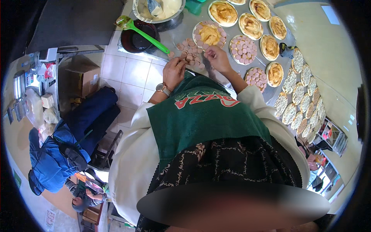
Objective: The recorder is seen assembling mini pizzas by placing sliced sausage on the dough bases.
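Left hand (174,72) curled over loose sausage slices (190,54) piled on steel counter (176,33), fingers bunched, pinch unclear, right hand (217,58) just beside, fingers pinching a slice near half-topped pizza base (209,34), green spatula (143,33) resting across dark pan (133,40).

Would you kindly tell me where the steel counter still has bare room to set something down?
Bare steel counter shows between the green spatula and the pizza base ringed with sausage. The sausage slice pile by both hands is crowded, the right side is filled by topped bases and plain bases.
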`<state>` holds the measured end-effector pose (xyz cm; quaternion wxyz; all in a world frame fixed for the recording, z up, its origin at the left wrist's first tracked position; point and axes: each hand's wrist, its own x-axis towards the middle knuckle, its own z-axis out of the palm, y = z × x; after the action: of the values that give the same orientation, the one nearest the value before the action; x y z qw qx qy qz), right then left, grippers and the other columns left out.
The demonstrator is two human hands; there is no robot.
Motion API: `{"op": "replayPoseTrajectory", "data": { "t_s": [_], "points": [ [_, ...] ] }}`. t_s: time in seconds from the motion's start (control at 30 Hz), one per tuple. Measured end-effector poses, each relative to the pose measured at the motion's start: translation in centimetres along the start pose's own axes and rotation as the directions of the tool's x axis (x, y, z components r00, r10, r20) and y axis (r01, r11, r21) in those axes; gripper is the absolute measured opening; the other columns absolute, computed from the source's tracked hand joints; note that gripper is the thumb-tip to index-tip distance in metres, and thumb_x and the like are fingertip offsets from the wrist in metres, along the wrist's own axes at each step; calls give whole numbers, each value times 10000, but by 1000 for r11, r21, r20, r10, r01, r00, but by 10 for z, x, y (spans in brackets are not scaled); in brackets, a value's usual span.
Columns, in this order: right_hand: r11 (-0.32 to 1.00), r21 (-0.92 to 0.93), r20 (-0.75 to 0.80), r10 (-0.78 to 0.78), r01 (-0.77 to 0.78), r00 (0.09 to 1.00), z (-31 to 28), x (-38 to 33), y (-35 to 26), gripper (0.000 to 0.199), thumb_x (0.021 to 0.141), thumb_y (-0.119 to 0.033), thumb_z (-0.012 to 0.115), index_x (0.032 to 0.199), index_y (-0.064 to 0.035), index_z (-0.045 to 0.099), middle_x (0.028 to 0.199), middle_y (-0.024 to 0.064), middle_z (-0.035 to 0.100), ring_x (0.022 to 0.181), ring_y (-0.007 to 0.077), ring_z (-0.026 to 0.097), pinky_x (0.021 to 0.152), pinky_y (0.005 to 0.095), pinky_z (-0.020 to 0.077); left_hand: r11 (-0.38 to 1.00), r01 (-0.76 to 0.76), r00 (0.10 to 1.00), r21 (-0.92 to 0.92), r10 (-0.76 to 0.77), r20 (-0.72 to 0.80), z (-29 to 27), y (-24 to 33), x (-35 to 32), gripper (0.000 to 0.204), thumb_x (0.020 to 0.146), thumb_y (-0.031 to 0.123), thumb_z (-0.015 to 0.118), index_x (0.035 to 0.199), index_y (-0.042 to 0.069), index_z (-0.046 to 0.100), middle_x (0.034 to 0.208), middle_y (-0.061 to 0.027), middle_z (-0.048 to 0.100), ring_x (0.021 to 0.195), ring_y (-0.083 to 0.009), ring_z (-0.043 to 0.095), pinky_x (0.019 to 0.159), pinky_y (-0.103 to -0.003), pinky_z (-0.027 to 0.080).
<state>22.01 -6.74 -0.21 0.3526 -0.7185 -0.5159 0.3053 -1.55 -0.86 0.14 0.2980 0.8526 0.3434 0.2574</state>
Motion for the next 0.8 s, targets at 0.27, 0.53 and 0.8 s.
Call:
{"op": "replayPoseTrajectory", "data": {
  "t_s": [0.27,0.53,0.8],
  "points": [
    [991,43,-114,127,-123,985,-6,52,6,92,814,-75,692,897,-40,674,830,87,689,718,164,656,677,290,515,1000,9,999,-24,-10,-44,-7,-8,-3,143,781,64,671,924,57,674,945,-83,608,877,-292,615,754,-393,504],
    [926,-269,96,-248,265,964,10,35,-18,147,786,-144,683,920,-86,689,930,82,608,826,317,635,667,400,513,999,41,996,-27,-43,-75,-7,-10,5,176,777,54,668,953,65,678,938,-87,603,877,-296,612,766,-396,506],
    [894,-339,186,-242,293,952,33,42,-49,269,827,-229,608,1052,-110,695,1080,124,642,964,305,622,843,421,495,992,113,991,50,-117,71,12,-26,27,207,824,93,546,993,92,666,959,-151,644,841,-348,640,716,-453,514]
  ]
}}
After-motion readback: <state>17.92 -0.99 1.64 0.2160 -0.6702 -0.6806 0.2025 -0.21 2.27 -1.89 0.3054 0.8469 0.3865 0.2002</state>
